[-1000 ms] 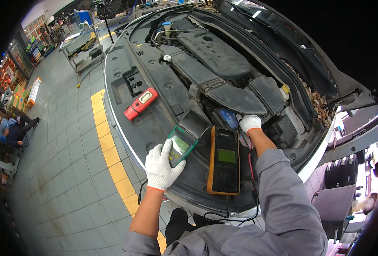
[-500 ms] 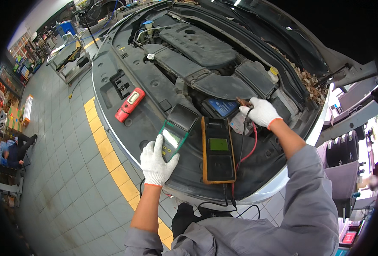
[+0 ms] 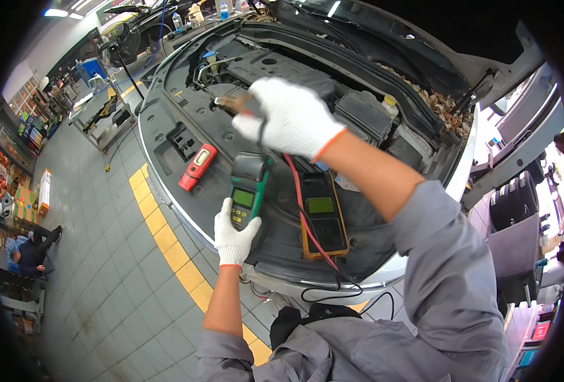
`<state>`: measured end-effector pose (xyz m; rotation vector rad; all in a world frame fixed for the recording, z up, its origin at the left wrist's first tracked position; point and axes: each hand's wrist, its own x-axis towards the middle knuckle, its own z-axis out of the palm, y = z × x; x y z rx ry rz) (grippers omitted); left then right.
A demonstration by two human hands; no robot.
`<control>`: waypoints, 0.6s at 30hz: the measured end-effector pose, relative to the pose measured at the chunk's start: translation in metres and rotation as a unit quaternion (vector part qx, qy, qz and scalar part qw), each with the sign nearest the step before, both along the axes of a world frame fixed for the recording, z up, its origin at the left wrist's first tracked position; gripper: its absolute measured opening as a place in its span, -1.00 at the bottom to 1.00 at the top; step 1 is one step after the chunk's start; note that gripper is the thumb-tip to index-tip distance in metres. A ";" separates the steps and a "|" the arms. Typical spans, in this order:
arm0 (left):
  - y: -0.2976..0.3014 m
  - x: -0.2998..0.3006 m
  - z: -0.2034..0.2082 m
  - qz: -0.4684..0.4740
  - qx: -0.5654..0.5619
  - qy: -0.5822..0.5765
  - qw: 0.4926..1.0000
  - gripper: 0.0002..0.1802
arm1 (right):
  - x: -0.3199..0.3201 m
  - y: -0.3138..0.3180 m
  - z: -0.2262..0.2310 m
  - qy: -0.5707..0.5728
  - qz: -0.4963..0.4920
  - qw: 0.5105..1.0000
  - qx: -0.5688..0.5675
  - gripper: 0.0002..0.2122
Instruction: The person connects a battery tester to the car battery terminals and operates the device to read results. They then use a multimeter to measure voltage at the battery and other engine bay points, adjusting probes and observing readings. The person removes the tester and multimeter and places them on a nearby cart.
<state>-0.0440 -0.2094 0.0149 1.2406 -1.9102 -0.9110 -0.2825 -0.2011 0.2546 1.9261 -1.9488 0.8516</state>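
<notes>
My right hand (image 3: 294,121), in a white knit glove, is raised over the engine bay and closed on a copper-coloured clamp (image 3: 234,104). A red lead (image 3: 304,213) and a dark lead run down from this hand. Its motion blurs it, so I cannot tell whether it holds a second clamp. My left hand (image 3: 234,237), gloved too, grips the lower end of a green and black handheld tester (image 3: 245,196), thumb and fingers along its sides. To the right, an orange-edged meter (image 3: 328,237) with a green screen lies on the front cover.
A red work light (image 3: 197,167) lies on the front cover left of the tester. The engine cover (image 3: 282,69) and a yellow-capped reservoir (image 3: 390,106) are farther back. A metal cart (image 3: 100,127) stands beyond the car. A person (image 3: 33,254) sits at far left.
My right hand has risen from beside the battery and swung left with the clamp, pulling the leads along. My left hand has gone from touching the tester's keys to gripping it, now more upright.
</notes>
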 end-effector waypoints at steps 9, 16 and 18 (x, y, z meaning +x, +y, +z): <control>0.027 0.090 -0.018 0.131 0.152 0.313 0.928 -0.15 | 0.054 -0.024 -0.139 0.027 0.014 0.981 0.190 -0.65; 0.093 0.124 -0.012 0.036 0.317 0.481 0.817 -0.13 | 0.094 0.066 -0.141 0.070 0.081 0.993 0.057 -0.53; 0.105 0.117 -0.002 0.017 0.295 0.527 0.797 -0.09 | 0.118 0.121 -0.135 -0.267 0.196 0.933 0.141 -0.44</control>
